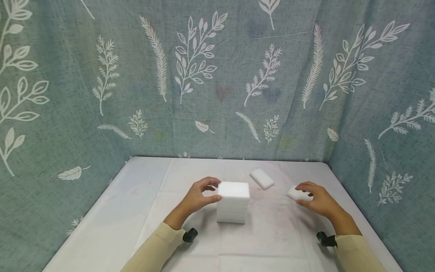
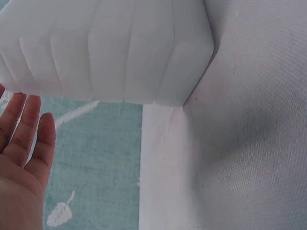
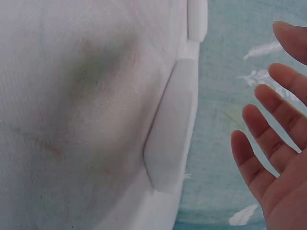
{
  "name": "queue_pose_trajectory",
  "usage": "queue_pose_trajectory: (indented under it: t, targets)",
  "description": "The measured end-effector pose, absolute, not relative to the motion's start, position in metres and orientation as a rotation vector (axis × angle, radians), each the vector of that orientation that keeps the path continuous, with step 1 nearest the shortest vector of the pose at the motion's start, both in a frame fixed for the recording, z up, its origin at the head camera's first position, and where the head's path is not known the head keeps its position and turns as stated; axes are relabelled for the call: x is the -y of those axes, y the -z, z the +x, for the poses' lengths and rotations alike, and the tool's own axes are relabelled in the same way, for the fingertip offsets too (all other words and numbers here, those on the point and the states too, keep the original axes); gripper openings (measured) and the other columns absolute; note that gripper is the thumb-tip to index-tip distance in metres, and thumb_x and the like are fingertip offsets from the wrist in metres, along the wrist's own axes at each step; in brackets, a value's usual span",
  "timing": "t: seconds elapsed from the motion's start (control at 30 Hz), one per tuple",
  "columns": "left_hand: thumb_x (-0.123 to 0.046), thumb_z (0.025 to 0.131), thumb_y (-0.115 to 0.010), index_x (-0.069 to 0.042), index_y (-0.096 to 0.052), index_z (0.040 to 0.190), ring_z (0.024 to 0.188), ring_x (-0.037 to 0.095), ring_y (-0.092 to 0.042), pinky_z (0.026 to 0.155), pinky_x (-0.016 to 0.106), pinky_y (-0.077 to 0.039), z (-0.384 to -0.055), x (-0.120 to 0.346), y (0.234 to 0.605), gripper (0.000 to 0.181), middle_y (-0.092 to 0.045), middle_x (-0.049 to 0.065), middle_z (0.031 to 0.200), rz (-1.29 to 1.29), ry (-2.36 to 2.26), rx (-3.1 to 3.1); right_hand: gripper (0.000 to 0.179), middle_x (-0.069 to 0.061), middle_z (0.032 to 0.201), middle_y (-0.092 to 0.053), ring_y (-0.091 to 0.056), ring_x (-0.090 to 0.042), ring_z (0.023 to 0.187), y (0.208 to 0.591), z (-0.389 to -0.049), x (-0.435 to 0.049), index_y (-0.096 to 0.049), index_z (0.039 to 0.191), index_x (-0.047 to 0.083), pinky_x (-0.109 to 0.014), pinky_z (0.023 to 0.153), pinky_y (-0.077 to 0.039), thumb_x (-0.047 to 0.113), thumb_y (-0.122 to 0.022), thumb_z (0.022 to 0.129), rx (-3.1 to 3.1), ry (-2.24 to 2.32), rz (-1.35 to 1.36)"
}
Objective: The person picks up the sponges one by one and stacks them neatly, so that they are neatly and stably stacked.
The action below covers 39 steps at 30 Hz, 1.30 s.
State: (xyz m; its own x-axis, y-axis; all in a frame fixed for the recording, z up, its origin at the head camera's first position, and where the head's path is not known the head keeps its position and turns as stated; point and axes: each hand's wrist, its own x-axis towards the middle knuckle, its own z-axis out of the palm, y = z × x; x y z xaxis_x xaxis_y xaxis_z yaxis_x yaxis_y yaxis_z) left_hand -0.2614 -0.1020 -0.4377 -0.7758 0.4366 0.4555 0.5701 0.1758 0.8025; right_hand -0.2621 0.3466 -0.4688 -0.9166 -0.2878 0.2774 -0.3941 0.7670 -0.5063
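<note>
A neat stack of white sponge blocks (image 1: 233, 206) stands on the table, several layers high; the left wrist view shows the layers (image 2: 110, 52) from the side. My left hand (image 1: 200, 194) is at the upper left side of the stack, thumb and fingertips at its top edge, touching or nearly so. On the right, my right hand (image 1: 316, 198) hovers over a single white sponge block (image 1: 294, 193), partly hiding it. In the right wrist view the fingers (image 3: 261, 136) are spread and relaxed, apart from that block (image 3: 172, 129).
Another white sponge block (image 1: 261, 178) lies flat behind and right of the stack. A white cloth (image 1: 163, 241) covers the table. Patterned blue-green fabric (image 1: 217, 83) rises along its back and sides. Each wrist wears a small black device (image 1: 190, 235).
</note>
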Motion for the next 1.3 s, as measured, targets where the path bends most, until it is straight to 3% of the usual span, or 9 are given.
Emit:
queue_pose_trajectory:
  t: [0.33,1.0,1.3]
  targets:
    - [-0.011,0.08,-0.081,0.004,-0.061,0.12,0.106,0.043,-0.056,0.093,0.06,-0.044,-0.26,0.102,0.437,0.048,-0.063,0.014,0.111,-0.966,1.692,2.357,0.046,-0.017,0.126,-0.058,-0.053,-0.039,0.113,0.476,-0.27,-0.359,-0.065,0.12,0.002,-0.054,0.089,-0.048,0.023,-0.08,0.081,2.853,-0.881,0.363]
    - [-0.012,0.081,-0.08,0.003,-0.06,0.122,0.107,0.043,-0.056,0.094,0.056,-0.046,-0.258,0.104,0.436,0.048,-0.063,0.013,0.115,-0.963,1.67,2.385,0.052,-0.028,0.13,-0.052,-0.047,-0.048,0.118,0.493,-0.276,-0.374,-0.065,0.118,0.001,-0.064,0.093,-0.041,0.019,-0.084,0.074,2.976,-0.88,0.215]
    - [-0.011,0.081,-0.08,0.003,-0.06,0.122,0.107,0.038,-0.058,0.094,0.056,-0.046,-0.256,0.104,0.433,0.047,-0.063,0.013,0.115,-0.956,1.644,2.394,0.051,-0.029,0.129,-0.052,-0.049,-0.05,0.116,0.497,-0.278,-0.376,-0.065,0.118,0.0,-0.062,0.089,-0.045,0.018,-0.084,0.075,3.005,-0.883,0.182]
